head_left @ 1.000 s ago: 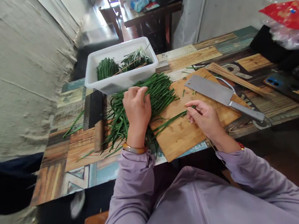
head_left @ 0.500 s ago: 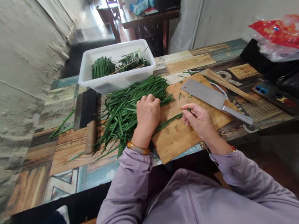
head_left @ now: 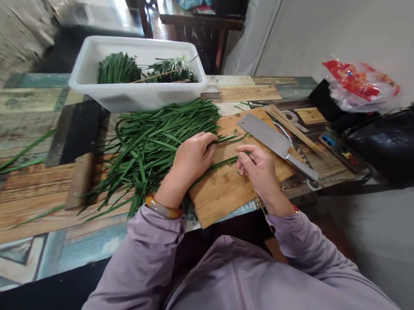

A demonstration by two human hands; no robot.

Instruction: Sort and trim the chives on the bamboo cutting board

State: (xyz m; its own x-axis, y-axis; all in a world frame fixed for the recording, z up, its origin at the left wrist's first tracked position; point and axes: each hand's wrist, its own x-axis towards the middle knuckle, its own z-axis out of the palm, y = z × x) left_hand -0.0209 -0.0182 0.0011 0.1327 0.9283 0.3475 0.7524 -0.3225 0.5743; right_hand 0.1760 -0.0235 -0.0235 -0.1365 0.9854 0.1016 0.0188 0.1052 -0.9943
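Observation:
A heap of long green chives lies across the patterned table and the left edge of a wooden cutting board. My left hand rests on the right end of the heap, fingers curled over a few chive leaves. My right hand sits on the board, pinching the tips of a thin bunch of chives together with a thin wooden skewer that runs down past my wrist. A steel cleaver lies on the board's right side.
A white tub holding bundled chives stands behind the heap. A dark cleaver with a wooden handle lies at the left. Bamboo skewers, a phone, a black bag and a red-printed plastic bag crowd the right end.
My left hand slid from the middle of the heap toward its right end near the board. My head turned, so the whole scene shifted. The right hand kept its pinch.

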